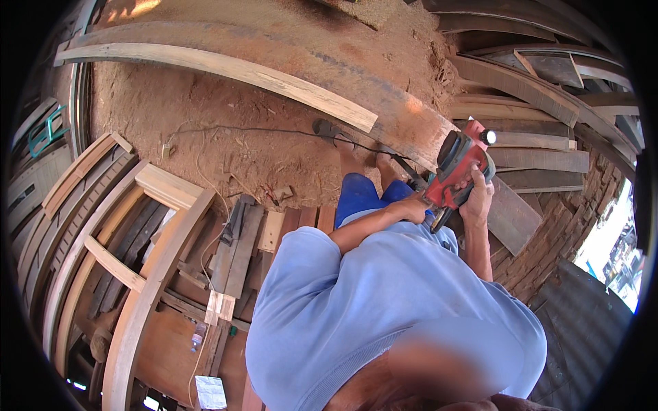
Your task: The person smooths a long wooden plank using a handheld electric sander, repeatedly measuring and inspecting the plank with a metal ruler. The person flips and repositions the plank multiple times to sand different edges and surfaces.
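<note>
Up in front of my body, both hands hold a red and black electric planer, tilted with its pale round knob pointing up and to the right. My left hand is closed at its lower left end, by the power cord. Against the planer's right side, my right hand grips the red body with bent fingers. A dark cord trails leftward from the tool across the dirt floor. Beyond my feet, a long pale wooden strip lies along a wide, weathered plank, apart from the planer.
A wooden frame with crossbars leans at the left, beside more boards. Stacked timber fills the right side near a brick wall. Lower left, a dark clamp-like object sits on boards, with a paper sheet nearer me.
</note>
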The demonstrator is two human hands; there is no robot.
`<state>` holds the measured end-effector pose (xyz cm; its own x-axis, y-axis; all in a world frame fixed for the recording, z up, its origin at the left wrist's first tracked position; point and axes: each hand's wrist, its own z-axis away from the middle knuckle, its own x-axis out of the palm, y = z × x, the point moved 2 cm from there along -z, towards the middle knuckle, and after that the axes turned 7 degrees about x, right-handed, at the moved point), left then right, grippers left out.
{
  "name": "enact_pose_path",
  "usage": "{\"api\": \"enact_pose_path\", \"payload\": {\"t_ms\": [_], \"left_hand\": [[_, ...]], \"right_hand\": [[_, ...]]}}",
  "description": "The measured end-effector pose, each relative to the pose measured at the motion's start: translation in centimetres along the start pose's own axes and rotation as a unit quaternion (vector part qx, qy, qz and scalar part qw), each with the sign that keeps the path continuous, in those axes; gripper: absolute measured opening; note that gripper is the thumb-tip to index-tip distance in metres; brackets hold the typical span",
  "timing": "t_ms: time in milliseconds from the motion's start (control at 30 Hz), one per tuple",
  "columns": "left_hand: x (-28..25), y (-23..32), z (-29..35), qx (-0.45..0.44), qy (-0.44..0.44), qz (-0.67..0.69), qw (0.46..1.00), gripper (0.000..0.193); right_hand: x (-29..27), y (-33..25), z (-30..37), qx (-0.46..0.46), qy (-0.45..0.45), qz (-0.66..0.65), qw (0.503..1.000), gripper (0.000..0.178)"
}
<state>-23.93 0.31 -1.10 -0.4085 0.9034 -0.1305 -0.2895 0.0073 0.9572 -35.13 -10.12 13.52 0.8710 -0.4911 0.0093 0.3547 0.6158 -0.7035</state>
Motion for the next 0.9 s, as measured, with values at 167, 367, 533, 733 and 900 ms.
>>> {"api": "enact_pose_path", "payload": {"t_ms": [167,367,533,733,900], "left_hand": [[0.9,0.3,-0.9,-0.045,-0.181,0.068,0.98,0.08],[5.2,-1.8,-4.4,0.154,-0.002,0.081,0.985,0.051],[6.4,-4.2,-6.1,0.183,-0.096,0.26,0.943,0.045],[3.2,-2.2,-2.3,-0.059,0.016,0.082,0.995,0.075],[2.9,-3.6,-2.6,0.029,-0.015,0.07,0.997,0.07]], "right_hand": [[2.0,0.0,0.7,-0.006,-0.044,0.091,0.995,0.027],[8.0,-1.7,-1.1,-0.081,-0.12,0.133,0.98,0.031],[8.2,-1.8,-2.9,-0.108,-0.134,0.363,0.916,0.036],[7.6,-1.1,-2.8,-0.08,-0.128,0.31,0.939,0.035],[5.0,0.5,-2.9,-0.032,-0.068,0.22,0.973,0.033]]}}
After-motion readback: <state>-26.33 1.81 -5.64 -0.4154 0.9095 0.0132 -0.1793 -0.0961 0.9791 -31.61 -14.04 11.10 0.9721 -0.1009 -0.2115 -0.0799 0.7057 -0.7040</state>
